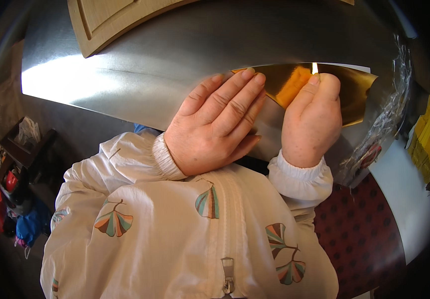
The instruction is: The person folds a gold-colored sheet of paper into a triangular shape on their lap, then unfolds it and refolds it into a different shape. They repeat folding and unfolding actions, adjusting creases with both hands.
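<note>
A shiny gold sheet (357,92) lies on the metal worktop in front of me. My left hand (215,117) rests with its fingers stretched out, the tips over the sheet's left end. To the right, my right hand (312,119) is closed over the sheet, its thumb pressed against the bent forefinger. What it grips is hidden. A small bright yellow-white spot shows just beyond the thumb tip; I cannot tell whether it is an object or a glint. An orange patch on the gold surface looks like the hand's reflection.
A wooden board (120,25) lies on the far left of the metal worktop (140,84). Crumpled clear plastic (379,124) and a yellow packet (426,139) sit at the right. Below them is a dark red spotted surface (364,229). A dark rack (23,149) with bags stands at the left.
</note>
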Available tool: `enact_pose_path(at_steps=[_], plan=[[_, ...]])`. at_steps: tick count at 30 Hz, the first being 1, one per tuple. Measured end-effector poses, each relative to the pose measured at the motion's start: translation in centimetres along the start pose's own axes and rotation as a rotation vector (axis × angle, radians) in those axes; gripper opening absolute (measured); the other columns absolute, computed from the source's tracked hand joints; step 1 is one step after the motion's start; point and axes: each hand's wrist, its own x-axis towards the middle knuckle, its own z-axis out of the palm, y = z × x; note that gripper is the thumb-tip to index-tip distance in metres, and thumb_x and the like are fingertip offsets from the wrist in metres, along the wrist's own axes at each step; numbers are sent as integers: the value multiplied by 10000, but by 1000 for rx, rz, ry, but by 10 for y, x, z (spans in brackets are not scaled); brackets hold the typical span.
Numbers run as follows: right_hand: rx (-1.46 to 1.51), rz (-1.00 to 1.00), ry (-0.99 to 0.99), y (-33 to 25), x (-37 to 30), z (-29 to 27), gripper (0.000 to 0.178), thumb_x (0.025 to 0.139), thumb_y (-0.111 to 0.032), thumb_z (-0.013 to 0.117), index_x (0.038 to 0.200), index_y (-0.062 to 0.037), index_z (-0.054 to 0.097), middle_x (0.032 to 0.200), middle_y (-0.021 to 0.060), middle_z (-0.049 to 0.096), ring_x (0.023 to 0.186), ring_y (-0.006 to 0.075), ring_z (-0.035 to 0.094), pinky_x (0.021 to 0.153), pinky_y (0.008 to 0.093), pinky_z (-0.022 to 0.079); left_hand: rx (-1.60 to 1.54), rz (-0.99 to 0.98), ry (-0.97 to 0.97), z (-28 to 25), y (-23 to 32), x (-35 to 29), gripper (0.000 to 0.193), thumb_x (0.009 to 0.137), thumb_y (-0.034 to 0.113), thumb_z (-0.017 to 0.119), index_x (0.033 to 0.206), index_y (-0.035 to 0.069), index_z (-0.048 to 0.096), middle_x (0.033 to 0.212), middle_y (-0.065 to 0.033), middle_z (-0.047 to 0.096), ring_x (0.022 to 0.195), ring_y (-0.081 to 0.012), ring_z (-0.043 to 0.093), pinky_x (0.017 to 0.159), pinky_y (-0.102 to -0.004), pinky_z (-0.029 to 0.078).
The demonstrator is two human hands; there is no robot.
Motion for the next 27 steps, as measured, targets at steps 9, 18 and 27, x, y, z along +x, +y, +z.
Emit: enact_pose_path(at_steps=[9, 18, 27], plan=[[-51, 5, -23, -4, 3, -2, 167, 967, -208, 528, 892, -68, 477, 734, 141, 611, 638, 365, 625, 533, 445, 495, -11, -12, -63, -3, 0, 0, 575, 755, 286, 716, 1256, 21, 615, 1409, -131, 526, 1316, -285, 494, 1043, -433, 401], [-156, -34, 12, -5, 2, 1, 180, 954, -214, 556, 875, -74, 475, 704, 127, 606, 600, 330, 634, 506, 421, 504, 3, -33, -61, -5, 3, 2, 555, 749, 275, 707, 1244, 36, 628, 1386, -120, 547, 1304, -267, 511, 1058, -430, 385], [-157, -12, -19, -6, 4, 0, 191, 964, -233, 541, 885, -70, 480, 712, 127, 614, 615, 332, 640, 517, 426, 509, -39, 43, -81, 5, 6, 12, 567, 769, 213, 628, 1314, 63, 580, 1430, -114, 508, 1362, -262, 451, 1167, -449, 247]])
